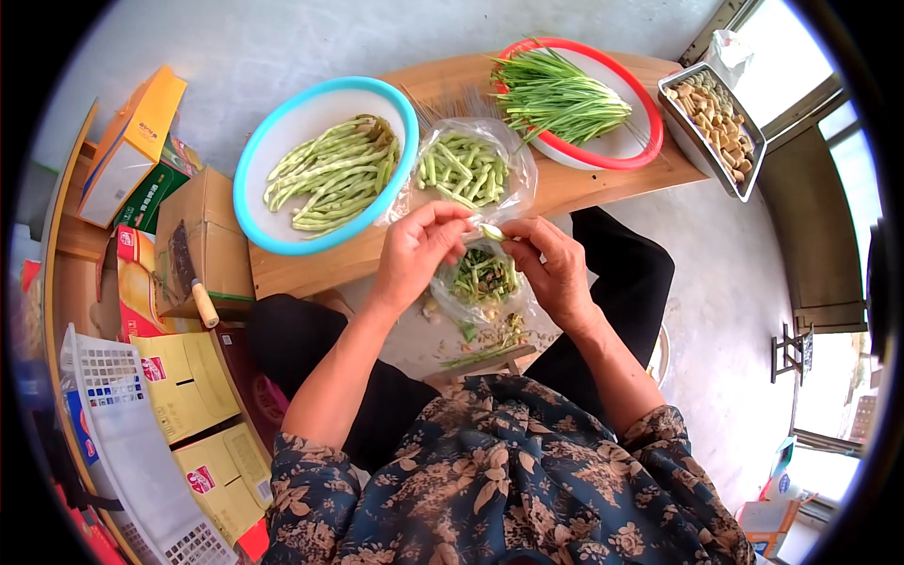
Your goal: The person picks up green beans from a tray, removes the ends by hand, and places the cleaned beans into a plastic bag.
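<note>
In front of me my right hand [556,268] pinches a short pale green bean piece [492,232] between thumb and fingertips. Close to its left end my left hand [421,250] has its fingertips pressed together; whatever they hold is too small to make out. Just beyond the hands, a clear plastic bag [524,184] holds broken green bean pieces [463,169]. To its left, whole green beans [337,174] lie in a white basin with a blue rim [247,202]. Below my hands, a second plastic bag [450,299] contains green scraps [485,276].
On the wooden table [603,195], a red-rimmed basin [650,151] carries long green stalks [560,94]. A metal tray [749,188] of brown chunks stands at the right end. Cardboard boxes [212,226], a wooden-handled knife [202,301] and a white plastic basket [141,452] are at left.
</note>
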`<move>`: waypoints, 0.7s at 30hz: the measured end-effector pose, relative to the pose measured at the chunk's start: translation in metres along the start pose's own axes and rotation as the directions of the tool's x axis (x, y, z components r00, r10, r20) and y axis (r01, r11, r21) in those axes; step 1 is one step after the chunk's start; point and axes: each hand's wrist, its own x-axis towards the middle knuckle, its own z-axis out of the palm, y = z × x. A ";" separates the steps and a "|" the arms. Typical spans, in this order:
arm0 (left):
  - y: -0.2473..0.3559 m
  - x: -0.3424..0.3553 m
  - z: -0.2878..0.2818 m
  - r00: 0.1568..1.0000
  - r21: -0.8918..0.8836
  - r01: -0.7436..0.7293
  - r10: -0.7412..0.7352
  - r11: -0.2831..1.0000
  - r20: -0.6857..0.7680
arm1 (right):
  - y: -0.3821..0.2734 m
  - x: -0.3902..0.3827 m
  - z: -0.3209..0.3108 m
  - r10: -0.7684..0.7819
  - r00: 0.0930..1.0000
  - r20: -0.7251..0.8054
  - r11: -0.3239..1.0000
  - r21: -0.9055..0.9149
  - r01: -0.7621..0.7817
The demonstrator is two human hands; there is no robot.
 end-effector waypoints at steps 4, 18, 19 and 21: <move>0.012 -0.008 0.017 0.954 0.348 -0.296 0.295 0.890 0.057 | 0.011 -0.006 0.002 0.029 0.997 0.065 0.999 -0.029 -0.027; 0.001 -0.011 0.014 0.908 0.648 -0.389 0.393 0.655 0.148 | 0.006 -0.010 0.008 0.214 0.952 0.220 0.977 -0.039 -0.211; -0.001 -0.011 0.016 0.899 0.644 -0.402 0.414 0.651 0.143 | 0.005 -0.011 0.010 0.148 0.972 0.183 0.986 -0.107 -0.130; -0.005 -0.010 0.018 0.890 0.650 -0.410 0.435 0.640 0.134 | 0.006 -0.012 0.016 0.072 0.986 0.152 0.985 -0.166 -0.046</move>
